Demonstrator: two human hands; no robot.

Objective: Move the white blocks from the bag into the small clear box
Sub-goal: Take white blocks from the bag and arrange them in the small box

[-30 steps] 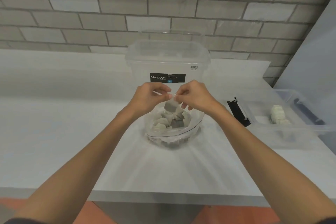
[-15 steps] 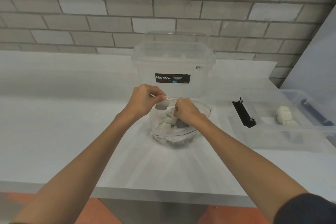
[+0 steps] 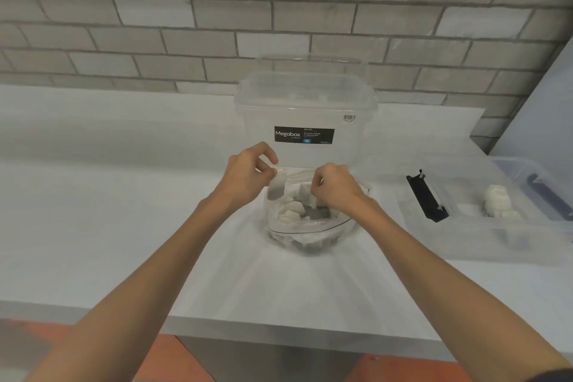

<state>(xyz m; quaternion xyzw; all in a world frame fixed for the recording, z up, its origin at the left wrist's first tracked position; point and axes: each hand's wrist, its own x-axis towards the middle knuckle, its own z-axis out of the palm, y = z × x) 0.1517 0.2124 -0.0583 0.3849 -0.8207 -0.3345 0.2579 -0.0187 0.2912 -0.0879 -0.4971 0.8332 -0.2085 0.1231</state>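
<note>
A clear plastic bag (image 3: pixel 310 231) stands on the white table in front of me, holding several white blocks (image 3: pixel 290 211). My left hand (image 3: pixel 245 177) pinches the bag's top rim at its left side. My right hand (image 3: pixel 336 189) is down in the bag's mouth, its fingers curled round a white block (image 3: pixel 305 192). The small clear box (image 3: pixel 483 211) lies to the right with several white blocks (image 3: pixel 497 203) inside it.
A large clear Megabox tub (image 3: pixel 305 115) stands right behind the bag. A black latch (image 3: pixel 426 195) lies at the small box's left end, and another clear container (image 3: pixel 539 186) sits at the far right. A brick wall backs the table.
My right hand has let go of the bag's rim and dropped into the bag, closing on a block. My left hand still holds the rim, and the bag's mouth is wider.
</note>
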